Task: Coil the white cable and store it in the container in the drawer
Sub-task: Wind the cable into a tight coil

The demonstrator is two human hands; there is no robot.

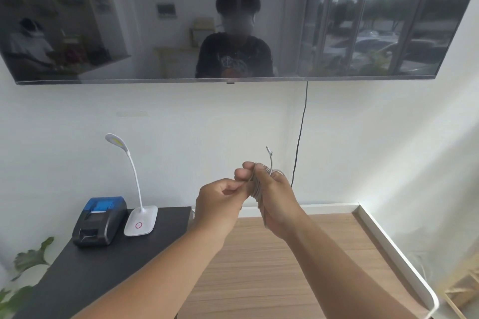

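Two bare arms reach out over a wood top (298, 267). The hands are held up in the air, close together and touching, in front of a white wall (207, 124).

The right hand (274, 197) has its fingers curled round a bundle of white cable (256, 189). The cable goes round and round this hand in loops. One loose end (270, 156) sticks up above the hand, with a small plug at its tip. The left hand (223, 197) is just to the left of the right one. Its thumb and fingers pinch the cable where the loops hang down. The cable is up in the hands, well above the wood top, not lying on anything.

To the left of the wood top is a black top (90, 274). On its far end sits a white lamp (141, 220) with a thin bent neck and a pink ring on its base. Just left of the lamp is a small black printer (99, 220) with a blue lid. They sit side by side, very near each other. Green leaves (26, 261) show at the near left edge.

High on the wall hangs a big dark TV (77, 21). Its screen shows a dim mirror view of the room, a person and some windows. A thin black wire (300, 132) hangs down from the TV, behind the hands. A white rim (388, 238) runs along the right side of the wood top.
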